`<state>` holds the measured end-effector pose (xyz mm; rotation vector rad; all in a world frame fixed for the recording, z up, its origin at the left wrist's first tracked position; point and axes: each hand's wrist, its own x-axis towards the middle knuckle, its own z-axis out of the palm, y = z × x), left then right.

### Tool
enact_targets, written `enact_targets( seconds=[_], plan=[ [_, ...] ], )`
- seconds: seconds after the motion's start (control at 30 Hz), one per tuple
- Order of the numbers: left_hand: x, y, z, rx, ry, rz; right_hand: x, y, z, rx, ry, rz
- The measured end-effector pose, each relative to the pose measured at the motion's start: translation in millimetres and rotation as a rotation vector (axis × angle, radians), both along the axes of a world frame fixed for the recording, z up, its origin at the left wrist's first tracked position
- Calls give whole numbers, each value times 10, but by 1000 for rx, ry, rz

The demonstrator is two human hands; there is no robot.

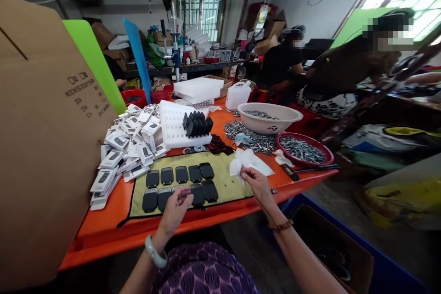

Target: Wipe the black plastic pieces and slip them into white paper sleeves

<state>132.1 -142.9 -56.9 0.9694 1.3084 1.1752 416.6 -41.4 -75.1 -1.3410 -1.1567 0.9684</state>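
Note:
My right hand [257, 183] pinches the near-left edge of a white tissue [253, 161] at the right end of a yellow cloth mat [223, 188]. My left hand [177, 206], its fingers loosely bent and apart from the thumb, hovers at the front row of flat black rounded-square pieces [150, 200] and partly hides some of them. I see nothing held in it. A second row of such black pieces [182, 174] lies behind, also flat on the mat.
Left of the mat are a heap of small white boxes [117, 142] and a tall cardboard box [44, 147]. A white foam tray [172, 128] holds upright black pieces [198, 124]. Small metal parts surround a white basin [268, 121] and fill a red bowl [305, 149]. Two people sit beyond.

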Motion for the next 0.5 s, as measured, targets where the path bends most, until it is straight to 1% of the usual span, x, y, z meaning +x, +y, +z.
enact_targets(
  seconds=[0.1,0.2,0.27,0.3,0.37,0.43,0.5],
  plan=[
    [58,-45,72,-75,-97,-54,-406,-313,117,-222,378,252],
    [81,-41,128,-180,-188,-94,-745,-564,158,-440,596,406],
    [82,-13,120,-239,-263,-116,-913,-673,153,-506,645,464],
    [78,6,103,-252,-299,-107,-979,-709,145,-522,648,493],
    [60,46,58,-237,-351,-34,-1074,-747,129,-539,623,551],
    [22,80,21,-195,-366,54,-1131,-743,128,-542,576,579],
    [-32,105,13,-154,-335,64,-1161,-701,150,-524,536,565]
  ],
)
